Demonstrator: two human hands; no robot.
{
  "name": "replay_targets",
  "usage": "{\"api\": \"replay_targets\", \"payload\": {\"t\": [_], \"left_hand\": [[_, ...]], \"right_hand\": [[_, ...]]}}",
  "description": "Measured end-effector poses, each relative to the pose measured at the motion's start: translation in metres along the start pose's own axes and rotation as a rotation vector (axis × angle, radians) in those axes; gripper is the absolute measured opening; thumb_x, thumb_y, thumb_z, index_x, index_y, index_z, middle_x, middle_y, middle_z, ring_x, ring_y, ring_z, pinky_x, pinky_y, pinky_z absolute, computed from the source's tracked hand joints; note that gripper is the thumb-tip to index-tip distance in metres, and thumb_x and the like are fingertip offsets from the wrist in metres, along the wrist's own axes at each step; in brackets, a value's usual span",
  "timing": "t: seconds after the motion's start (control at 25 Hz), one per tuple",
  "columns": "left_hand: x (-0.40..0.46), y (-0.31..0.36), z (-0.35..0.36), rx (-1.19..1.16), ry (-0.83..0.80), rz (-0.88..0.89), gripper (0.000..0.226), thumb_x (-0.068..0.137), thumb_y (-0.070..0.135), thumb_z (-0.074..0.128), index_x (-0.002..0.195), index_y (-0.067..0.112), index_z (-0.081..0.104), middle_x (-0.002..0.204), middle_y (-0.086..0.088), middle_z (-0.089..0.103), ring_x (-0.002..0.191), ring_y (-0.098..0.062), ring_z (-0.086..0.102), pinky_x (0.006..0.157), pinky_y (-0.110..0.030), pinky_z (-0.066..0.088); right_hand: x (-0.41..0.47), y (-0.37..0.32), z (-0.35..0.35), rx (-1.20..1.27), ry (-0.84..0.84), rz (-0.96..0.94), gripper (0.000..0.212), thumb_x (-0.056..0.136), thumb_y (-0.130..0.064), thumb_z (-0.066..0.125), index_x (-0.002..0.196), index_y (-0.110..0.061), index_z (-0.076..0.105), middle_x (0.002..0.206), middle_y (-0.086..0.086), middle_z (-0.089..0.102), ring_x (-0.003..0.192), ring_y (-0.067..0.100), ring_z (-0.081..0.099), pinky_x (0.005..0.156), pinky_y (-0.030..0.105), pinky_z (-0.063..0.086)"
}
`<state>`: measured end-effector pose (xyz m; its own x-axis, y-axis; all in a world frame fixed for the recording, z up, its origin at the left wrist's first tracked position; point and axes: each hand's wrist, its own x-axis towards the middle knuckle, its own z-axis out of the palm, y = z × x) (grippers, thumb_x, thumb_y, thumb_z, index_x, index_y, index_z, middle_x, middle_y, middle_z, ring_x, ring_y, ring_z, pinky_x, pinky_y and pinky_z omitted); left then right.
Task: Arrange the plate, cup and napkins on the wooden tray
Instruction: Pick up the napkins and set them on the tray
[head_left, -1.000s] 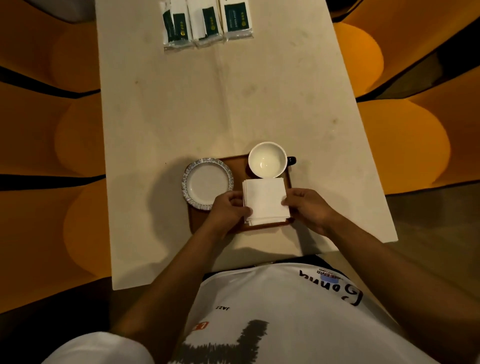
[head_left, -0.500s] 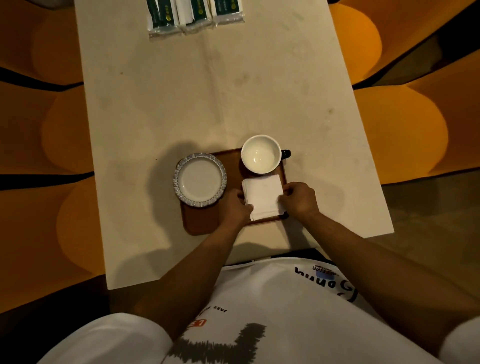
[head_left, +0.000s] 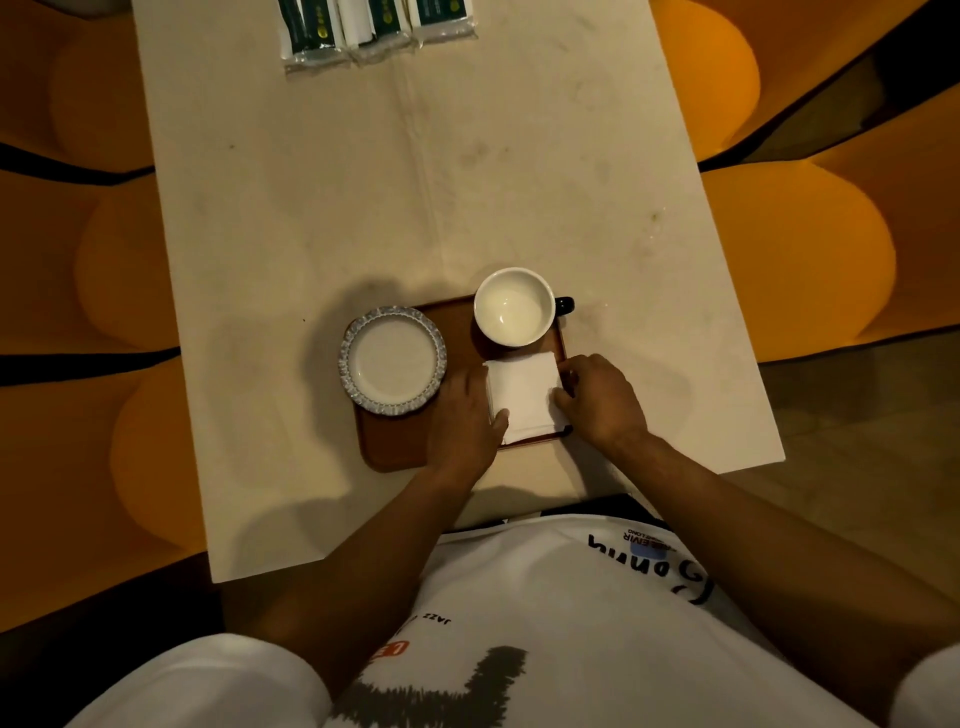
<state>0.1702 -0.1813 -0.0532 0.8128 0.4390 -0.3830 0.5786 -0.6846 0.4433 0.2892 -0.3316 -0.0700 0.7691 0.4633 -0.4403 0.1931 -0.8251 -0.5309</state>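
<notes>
A brown wooden tray (head_left: 395, 441) lies near the table's front edge. On its left part sits a small white plate (head_left: 393, 360) with a patterned rim, overhanging the tray's left side. A white cup (head_left: 513, 306) with a dark handle stands on the tray's far right corner. In front of the cup lies a stack of white napkins (head_left: 523, 394). My left hand (head_left: 464, 423) rests against the stack's left edge, thumb on top. My right hand (head_left: 602, 400) pinches the stack's right edge.
The pale table (head_left: 415, 182) stretches away from me. Three green-and-white wrapped napkin packs (head_left: 374, 26) lie side by side at its far end. Orange rounded seats (head_left: 789, 249) flank the table on both sides.
Both hands have stayed on the napkin stack, which now lies lower and flatter on the tray's right front part. My head has shifted, so the table sits slightly differently in view.
</notes>
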Motion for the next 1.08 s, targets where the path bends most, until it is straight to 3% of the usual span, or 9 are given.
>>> {"api": "replay_targets", "payload": {"t": [0.08,0.2,0.36,0.56,0.72,0.84,0.96,1.08], "left_hand": [[-0.002,-0.003,0.001,0.156,-0.040,0.138,0.070,0.094,0.037,0.059,0.152,0.009,0.031,0.157,-0.017,0.033,0.146,-0.033,0.031,0.118,-0.042,0.034],[-0.002,-0.006,0.008,0.266,-0.168,0.178,0.078,0.099,0.039,0.049,0.159,0.010,0.009,0.169,-0.015,0.004,0.156,-0.032,0.004,0.125,-0.042,0.016],[0.000,-0.008,0.016,0.298,-0.250,0.152,0.080,0.100,0.037,0.048,0.158,0.009,0.001,0.169,-0.016,-0.003,0.156,-0.032,0.000,0.126,-0.045,0.016],[0.003,-0.008,0.021,0.304,-0.237,0.133,0.082,0.099,0.036,0.051,0.158,0.010,0.001,0.169,-0.015,-0.004,0.156,-0.032,0.001,0.125,-0.046,0.018],[0.001,-0.005,0.020,0.276,-0.229,0.122,0.080,0.098,0.035,0.052,0.159,0.011,0.004,0.169,-0.014,0.000,0.156,-0.033,0.003,0.125,-0.047,0.017],[-0.004,-0.002,0.009,0.180,-0.130,0.121,0.073,0.095,0.036,0.053,0.156,0.010,0.021,0.165,-0.017,0.020,0.152,-0.033,0.019,0.123,-0.047,0.023],[-0.013,-0.004,-0.009,0.011,0.089,0.064,0.055,0.092,0.027,0.058,0.142,0.009,0.044,0.142,-0.017,0.051,0.128,-0.032,0.050,0.107,-0.044,0.044],[-0.017,-0.022,-0.028,-0.138,0.195,-0.140,0.040,0.093,0.021,0.057,0.131,0.007,0.055,0.126,-0.014,0.059,0.110,-0.030,0.058,0.094,-0.046,0.052]], "right_hand": [[0.000,0.004,-0.004,-0.008,-0.086,-0.107,0.052,0.089,-0.022,0.065,0.138,-0.022,0.047,0.115,0.009,0.054,0.096,0.025,0.058,0.083,0.031,0.048],[0.000,0.009,-0.007,-0.074,-0.257,-0.137,0.077,0.088,-0.016,0.065,0.152,-0.028,0.023,0.123,0.012,0.048,0.102,0.027,0.055,0.090,0.035,0.050],[-0.002,0.013,-0.005,-0.114,-0.342,-0.134,0.100,0.079,-0.014,0.076,0.155,-0.027,0.013,0.121,0.014,0.052,0.101,0.028,0.056,0.086,0.036,0.050],[-0.003,0.015,-0.003,-0.094,-0.309,-0.141,0.104,0.075,-0.014,0.080,0.154,-0.027,0.014,0.125,0.015,0.054,0.107,0.031,0.057,0.091,0.041,0.051],[-0.002,0.016,-0.003,-0.087,-0.321,-0.127,0.099,0.077,-0.018,0.078,0.153,-0.028,0.016,0.126,0.014,0.055,0.106,0.031,0.057,0.090,0.040,0.050],[-0.002,0.010,-0.002,-0.024,-0.217,-0.153,0.069,0.086,-0.024,0.066,0.147,-0.022,0.034,0.123,0.012,0.060,0.103,0.029,0.060,0.088,0.038,0.051],[0.001,-0.013,0.005,0.055,-0.083,-0.222,0.041,0.091,-0.025,0.059,0.131,-0.016,0.055,0.107,0.012,0.070,0.093,0.029,0.065,0.080,0.029,0.047],[0.006,-0.049,0.021,0.111,-0.150,-0.232,0.032,0.094,-0.022,0.057,0.124,-0.012,0.061,0.106,0.015,0.073,0.096,0.031,0.067,0.084,0.033,0.049]]}}
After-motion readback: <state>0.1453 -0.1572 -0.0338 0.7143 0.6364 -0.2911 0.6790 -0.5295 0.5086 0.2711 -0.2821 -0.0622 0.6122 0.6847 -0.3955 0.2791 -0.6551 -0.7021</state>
